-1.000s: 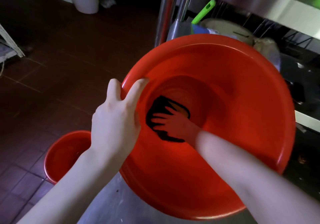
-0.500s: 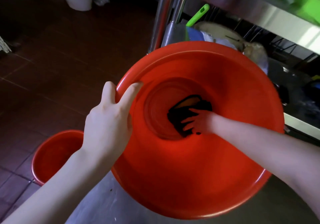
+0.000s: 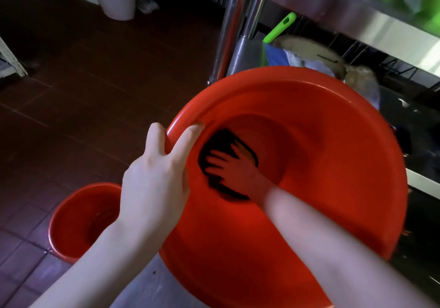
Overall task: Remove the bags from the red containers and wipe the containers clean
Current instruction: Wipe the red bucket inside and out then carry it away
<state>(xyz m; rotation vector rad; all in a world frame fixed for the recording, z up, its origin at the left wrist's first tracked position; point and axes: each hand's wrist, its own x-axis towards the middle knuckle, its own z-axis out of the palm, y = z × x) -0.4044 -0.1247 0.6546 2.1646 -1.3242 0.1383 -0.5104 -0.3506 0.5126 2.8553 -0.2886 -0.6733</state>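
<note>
- gripping the rim of the big red basin (image 3: 333,164) with the left hand (image 3: 154,181), thumb outside and fingers curled over the edge to the inside, for holding the basin tilted and stopping it from turning under the wiping.
- pressing a dark cloth (image 3: 214,143) with the right hand (image 3: 238,172), fingers spread wide and flat on it, deep in the basin at the joining of the bottom and the left inner wall; spreading so probably for covering more surface with each stroke.
- holding the basin above a steel surface (image 3: 147,286), mouth turned up and toward the person, for reaching the bottom with a straight arm; not able to tell if the lower edge is resting on the steel or hanging free.
- seeing no bag inside the basin; judging the step in hand as the wiping, with the bag removal seeming done for this container.
- leaving a smaller red bucket (image 3: 78,222) upright on the tiled floor (image 3: 71,93), low on the left and apart from both hands; seeing no bag in it either, but finding the inside too dark for telling if clean.
- working near a steel table leg (image 3: 228,33) and a green handle (image 3: 281,27) just behind the far rim; needing care there for not knocking the rim while turning the basin.
</note>
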